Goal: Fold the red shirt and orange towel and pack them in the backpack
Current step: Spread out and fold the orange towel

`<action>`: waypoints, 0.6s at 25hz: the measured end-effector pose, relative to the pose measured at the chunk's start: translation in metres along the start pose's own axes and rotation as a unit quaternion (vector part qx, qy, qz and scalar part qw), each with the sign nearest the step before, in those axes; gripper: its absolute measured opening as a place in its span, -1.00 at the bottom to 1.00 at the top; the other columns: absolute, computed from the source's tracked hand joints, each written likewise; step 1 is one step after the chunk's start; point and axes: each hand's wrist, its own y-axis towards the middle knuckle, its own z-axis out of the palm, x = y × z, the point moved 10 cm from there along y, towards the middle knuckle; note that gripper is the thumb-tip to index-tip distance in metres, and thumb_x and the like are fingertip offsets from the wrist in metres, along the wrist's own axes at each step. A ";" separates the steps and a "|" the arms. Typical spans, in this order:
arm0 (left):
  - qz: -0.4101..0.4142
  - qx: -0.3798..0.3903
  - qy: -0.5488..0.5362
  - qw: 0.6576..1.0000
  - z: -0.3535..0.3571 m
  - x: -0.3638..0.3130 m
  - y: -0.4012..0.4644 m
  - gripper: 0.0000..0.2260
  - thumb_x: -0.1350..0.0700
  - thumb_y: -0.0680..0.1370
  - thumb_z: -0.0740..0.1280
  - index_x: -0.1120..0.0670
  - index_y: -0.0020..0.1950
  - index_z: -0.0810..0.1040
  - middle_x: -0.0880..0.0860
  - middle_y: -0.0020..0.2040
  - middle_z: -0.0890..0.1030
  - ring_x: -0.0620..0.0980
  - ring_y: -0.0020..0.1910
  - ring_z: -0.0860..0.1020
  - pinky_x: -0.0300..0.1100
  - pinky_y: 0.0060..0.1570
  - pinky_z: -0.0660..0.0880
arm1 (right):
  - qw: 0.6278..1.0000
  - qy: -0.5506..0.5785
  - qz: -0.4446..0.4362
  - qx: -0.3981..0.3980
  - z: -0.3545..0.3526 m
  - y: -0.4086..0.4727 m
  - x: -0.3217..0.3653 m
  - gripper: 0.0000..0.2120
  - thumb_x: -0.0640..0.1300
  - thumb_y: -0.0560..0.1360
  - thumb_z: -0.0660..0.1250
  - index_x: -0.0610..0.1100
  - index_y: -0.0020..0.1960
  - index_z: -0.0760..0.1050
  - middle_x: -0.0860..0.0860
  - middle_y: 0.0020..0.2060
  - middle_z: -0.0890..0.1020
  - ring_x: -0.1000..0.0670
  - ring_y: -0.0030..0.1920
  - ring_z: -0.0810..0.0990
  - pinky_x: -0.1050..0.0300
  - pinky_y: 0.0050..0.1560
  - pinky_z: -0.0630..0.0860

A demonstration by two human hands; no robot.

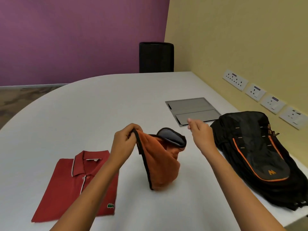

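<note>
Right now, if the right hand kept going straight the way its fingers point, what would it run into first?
Probably the grey metal floor-box panel set in the table. The right hand points up and away over its near edge, holding nothing. The black backpack lies off to its right. Depth is unclear.

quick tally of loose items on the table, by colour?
Red: 1, folded red polo shirt
Orange: 1, orange towel with black trim, pinched by the left hand
Black: 1, black backpack with orange piping
Total: 3
</note>
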 end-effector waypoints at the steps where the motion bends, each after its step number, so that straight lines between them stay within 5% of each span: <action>1: 0.002 0.001 -0.014 1.000 -0.004 -0.007 0.005 -0.74 0.21 0.47 0.12 0.01 -0.17 0.59 0.05 -0.22 0.62 0.15 -0.18 0.58 0.13 -0.15 0.55 | 0.999 0.036 0.009 -0.013 -0.009 0.005 0.004 -0.66 0.00 0.61 0.18 -0.07 -0.32 0.42 0.08 -0.43 0.44 0.10 -0.39 0.38 0.27 -0.36 0.28; 4: 0.006 0.013 -0.013 1.000 -0.009 -0.030 0.020 -0.79 0.04 0.55 0.20 0.02 -0.17 0.60 -0.06 -0.19 0.63 -0.09 -0.12 0.58 -0.13 -0.10 0.51 | 0.996 0.089 0.000 -0.013 -0.019 0.013 0.022 -0.67 0.00 0.60 0.19 -0.08 -0.30 0.45 0.08 -0.44 0.44 0.08 -0.40 0.37 0.20 -0.35 0.28; 7: 0.030 0.041 0.063 0.997 -0.005 -0.054 0.041 -0.93 0.07 0.56 0.31 -0.05 -0.08 0.57 -0.22 -0.14 0.60 -0.32 -0.09 0.53 -0.37 -0.13 0.42 | 0.994 0.094 -0.034 0.044 -0.002 0.009 0.051 -0.77 -0.03 0.56 0.27 -0.14 -0.19 0.52 0.11 -0.41 0.48 0.14 -0.42 0.42 0.26 -0.34 0.34; 9: 0.065 0.071 0.103 0.990 0.000 -0.076 0.055 -0.88 0.10 0.59 0.27 -0.11 0.06 0.53 -0.24 0.00 0.56 -0.31 0.00 0.51 -0.48 -0.11 0.40 | 0.986 0.089 -0.073 0.121 0.023 0.000 0.076 -0.85 -0.05 0.49 0.38 -0.07 0.03 0.53 0.09 -0.17 0.58 0.18 -0.22 0.53 0.33 -0.21 0.43; 12: 0.094 0.126 0.152 0.976 0.010 -0.109 0.071 -0.81 0.07 0.60 0.25 -0.14 0.20 0.43 -0.15 0.09 0.53 -0.16 0.00 0.52 -0.46 -0.15 0.44 | 0.960 0.082 -0.157 0.215 0.059 -0.015 0.116 -0.44 -0.07 0.44 0.44 0.13 0.35 0.30 0.14 0.27 0.44 0.17 0.20 0.43 0.32 0.03 0.43; 15: 0.118 0.175 0.210 0.955 0.018 -0.135 0.080 -0.85 0.08 0.60 0.25 -0.13 0.13 0.44 -0.14 0.04 0.52 -0.16 -0.07 0.51 -0.45 -0.21 0.43 | 0.946 0.151 -0.171 0.230 0.065 -0.013 0.142 -0.42 -0.07 0.42 0.47 0.13 0.35 0.30 0.13 0.23 0.48 0.12 0.19 0.49 0.28 0.02 0.53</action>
